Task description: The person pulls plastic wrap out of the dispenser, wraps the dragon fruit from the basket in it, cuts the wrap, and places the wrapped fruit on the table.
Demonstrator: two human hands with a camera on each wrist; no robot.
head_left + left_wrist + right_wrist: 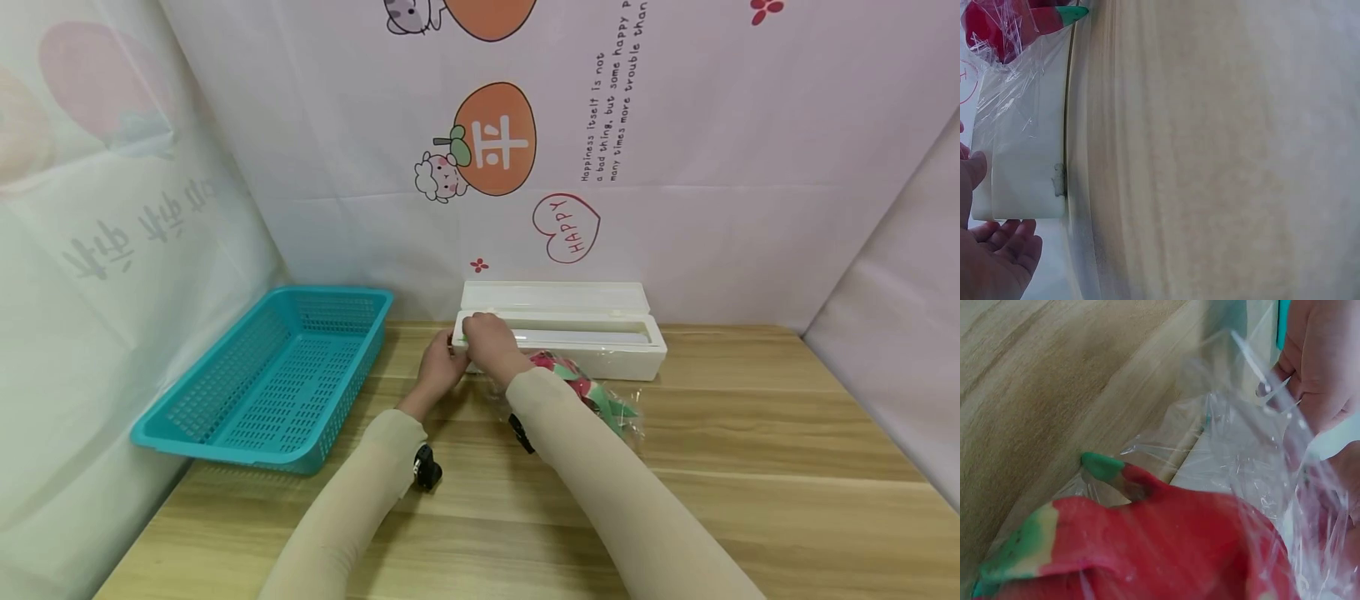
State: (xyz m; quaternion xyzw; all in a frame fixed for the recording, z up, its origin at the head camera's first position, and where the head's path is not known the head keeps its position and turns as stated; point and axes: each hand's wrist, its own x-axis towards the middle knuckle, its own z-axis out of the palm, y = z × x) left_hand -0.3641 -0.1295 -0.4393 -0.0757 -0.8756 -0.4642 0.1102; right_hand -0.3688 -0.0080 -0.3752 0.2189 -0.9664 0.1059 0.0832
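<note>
A long white cling film dispenser box [600, 360] stands at the table's back with its lid [555, 296] raised and a pale roll [585, 337] inside. My left hand [441, 367] holds the box's left end, thumb on one face and fingers at the end. Over that same end bends my right hand [489, 340], fingers curled down at a small green slide cutter [463, 339]; its fingertips are mostly hidden. Just in front of the box lies a red dragon fruit [1185, 537] with green tips, under loose clear cling film [1235, 462] that reaches toward the right hand.
A turquoise plastic basket [277, 392] sits on the left of the wooden table [750, 450]. White printed cloth [675, 233] hangs behind the box and along both sides. Small black cameras are strapped to both wrists.
</note>
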